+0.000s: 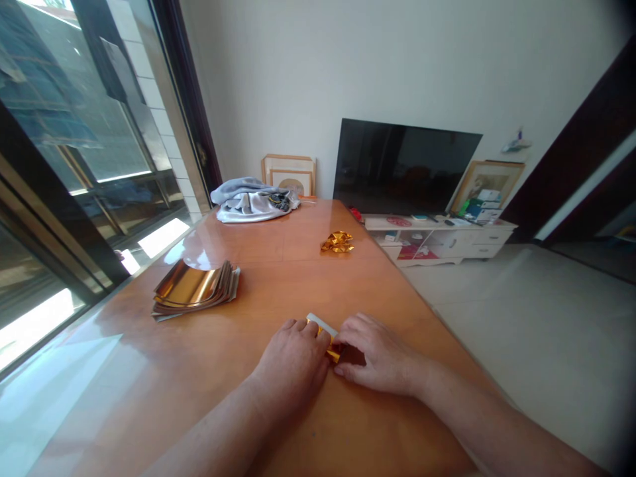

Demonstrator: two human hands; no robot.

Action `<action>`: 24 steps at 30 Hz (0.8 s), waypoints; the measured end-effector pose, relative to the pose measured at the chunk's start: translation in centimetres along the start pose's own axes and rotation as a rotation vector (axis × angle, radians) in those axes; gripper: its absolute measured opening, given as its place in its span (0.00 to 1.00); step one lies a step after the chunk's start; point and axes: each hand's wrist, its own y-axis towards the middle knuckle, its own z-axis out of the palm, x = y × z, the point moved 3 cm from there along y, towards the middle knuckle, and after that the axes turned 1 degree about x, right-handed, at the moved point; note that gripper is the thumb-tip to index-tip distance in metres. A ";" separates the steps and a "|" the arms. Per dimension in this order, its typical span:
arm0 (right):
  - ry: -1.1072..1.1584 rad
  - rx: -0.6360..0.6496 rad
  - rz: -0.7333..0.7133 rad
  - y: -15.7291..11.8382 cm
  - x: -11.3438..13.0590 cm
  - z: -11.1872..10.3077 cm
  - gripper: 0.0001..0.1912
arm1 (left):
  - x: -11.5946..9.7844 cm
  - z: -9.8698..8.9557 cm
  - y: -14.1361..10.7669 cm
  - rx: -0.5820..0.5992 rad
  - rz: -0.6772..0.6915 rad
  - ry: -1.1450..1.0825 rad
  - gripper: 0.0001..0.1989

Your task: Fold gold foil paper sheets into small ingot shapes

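Observation:
Both hands meet over one small gold foil paper (334,356) on the tabletop, with a pale strip along its far edge. My left hand (294,354) lies over its left side, fingers curled and pressed down on it. From the right, my right hand (373,352) pinches the paper's near right part between thumb and fingers. Much of the paper is hidden under the fingers. To the left sits a stack of gold foil papers (191,283), slightly curled and unevenly piled. Farther off, near the right edge, lies a crumpled-looking folded gold foil piece (338,242).
The glossy wooden table (278,281) has its right edge close beside my right forearm. Grey-blue cloth (253,202) is bundled at its far end. Beyond stand a television (405,169) and a low white cabinet (450,242). Glass doors (89,146) line the left.

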 end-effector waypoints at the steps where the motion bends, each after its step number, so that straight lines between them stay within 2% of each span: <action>1: 0.010 -0.010 0.011 -0.1 -0.1 0.0 0.12 | -0.2 -0.1 0.0 0.002 -0.003 0.007 0.08; 7: 0.045 -0.041 0.046 -0.5 -0.4 -0.1 0.10 | -1.3 -0.4 0.0 0.044 -0.015 0.039 0.09; 15: 0.075 -0.066 0.035 -0.7 -1.0 -0.1 0.08 | -1.0 -0.5 0.2 0.118 -0.098 -0.024 0.13; 20: 0.083 -0.091 0.055 -0.8 -1.3 0.1 0.09 | -0.7 -0.7 0.3 0.105 -0.102 -0.044 0.14; 24: 0.087 -0.113 0.070 -0.8 -1.6 0.4 0.09 | -0.1 0.0 0.4 0.042 -0.098 -0.117 0.14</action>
